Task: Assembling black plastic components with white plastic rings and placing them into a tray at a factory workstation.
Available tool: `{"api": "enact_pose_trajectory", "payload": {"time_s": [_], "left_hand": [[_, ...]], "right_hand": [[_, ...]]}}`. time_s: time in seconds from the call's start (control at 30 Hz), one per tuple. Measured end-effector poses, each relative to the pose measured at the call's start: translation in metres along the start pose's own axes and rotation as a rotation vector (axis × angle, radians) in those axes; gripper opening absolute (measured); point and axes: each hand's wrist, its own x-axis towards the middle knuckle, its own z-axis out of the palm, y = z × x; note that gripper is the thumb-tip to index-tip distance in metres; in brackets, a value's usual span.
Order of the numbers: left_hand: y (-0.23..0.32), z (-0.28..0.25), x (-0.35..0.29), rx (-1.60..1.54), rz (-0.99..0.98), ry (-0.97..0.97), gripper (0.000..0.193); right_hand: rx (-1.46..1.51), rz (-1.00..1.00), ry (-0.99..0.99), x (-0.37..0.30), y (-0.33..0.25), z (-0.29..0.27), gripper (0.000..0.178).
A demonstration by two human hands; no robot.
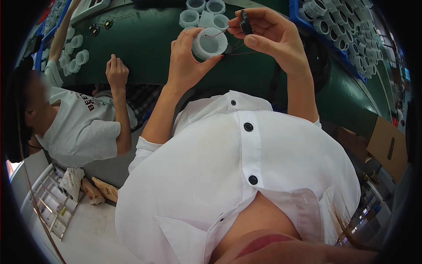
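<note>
My left hand (184, 61) holds a white translucent round plastic housing (198, 49) by its side, fingers and thumb curved round it. My right hand (281, 42) pinches a small black block-shaped part (245, 23) between thumb and fingers, just right of the housing and raised a little. Thin red and dark wires (241, 53) run between the two hands, and one crosses the mouth of the housing. A dark rounded piece (230, 45) sits close to my left thumb, partly hidden. Several similar white housings (189, 18) stand on the green table just beyond.
Blue bins (303, 22) heaped with white rings stand at the right. A co-worker in a white T-shirt (83, 127) sits at the left, with more white rings (74, 61) by their arm. Small dark parts (100, 27) lie on the green table (145, 39). A cardboard box (387, 143) stands at lower right.
</note>
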Motion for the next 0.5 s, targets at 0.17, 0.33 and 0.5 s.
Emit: {"api": "enact_pose_trajectory", "payload": {"time_s": [0.17,0.33,0.5], "left_hand": [[0.0008,0.0003,-0.0003,0.062,0.009,-0.002,0.062],[-0.0019,0.0016,0.0005,0.069,0.038,0.003,0.065],[-0.0007,-0.0003,0.0001,0.064,0.006,0.005,0.063]], "right_hand": [[-0.002,-0.017,-0.010,0.0001,0.0000,-0.0012,0.048],[0.011,-0.011,-0.004,-0.0013,-0.0011,-0.0006,0.049],[0.011,-0.012,-0.008,-0.0011,-0.0015,-0.0005,0.049]]}}
